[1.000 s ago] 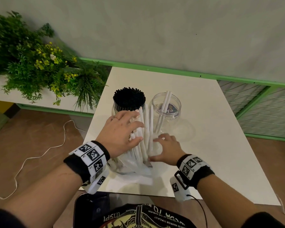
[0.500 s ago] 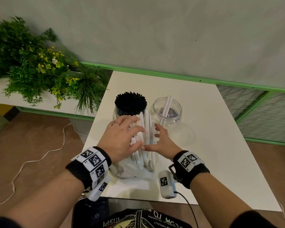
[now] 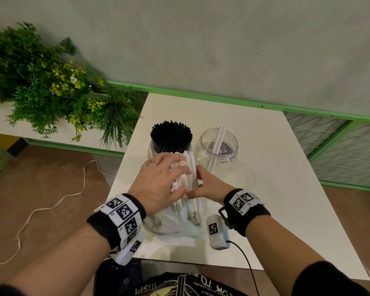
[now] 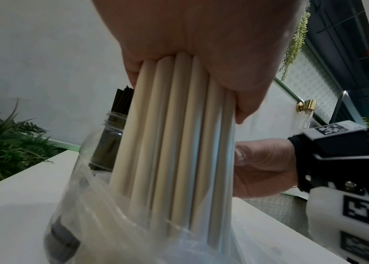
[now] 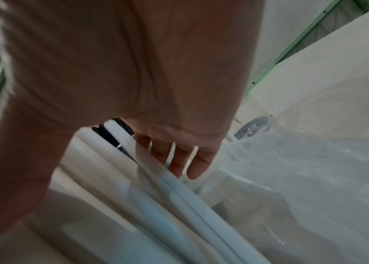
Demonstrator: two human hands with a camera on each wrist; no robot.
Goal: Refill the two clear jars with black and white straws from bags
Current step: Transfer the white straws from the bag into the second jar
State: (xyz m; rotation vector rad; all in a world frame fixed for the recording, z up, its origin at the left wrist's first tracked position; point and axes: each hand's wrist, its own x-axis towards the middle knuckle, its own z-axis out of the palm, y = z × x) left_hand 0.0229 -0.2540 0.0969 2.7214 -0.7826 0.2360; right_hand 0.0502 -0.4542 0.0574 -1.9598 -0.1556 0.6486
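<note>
A bundle of white straws point(image 3: 189, 167) stands upright in a clear plastic bag point(image 3: 179, 227) at the table's near left. My left hand point(image 3: 175, 180) grips the bundle near its top, fingers wrapped round it point(image 4: 179, 142). My right hand point(image 3: 199, 182) holds the bundle's right side, thumb in front and fingers behind. In the right wrist view those fingers point(image 5: 179, 160) lie against the straws point(image 5: 179, 192). Just behind stands a jar packed with black straws point(image 3: 171, 135). To its right a clear jar point(image 3: 233, 150) holds two white straws.
The white table point(image 3: 265, 178) ends close to my body. A planter of green plants point(image 3: 51, 92) runs along its left side. A green-framed mesh rail point(image 3: 340, 146) lies to the right, and a white cable point(image 3: 51, 206) trails on the floor at left.
My right hand has risen from the bag's base on the table to the right side of the straw bundle. The left hand has kept its hold on the straws.
</note>
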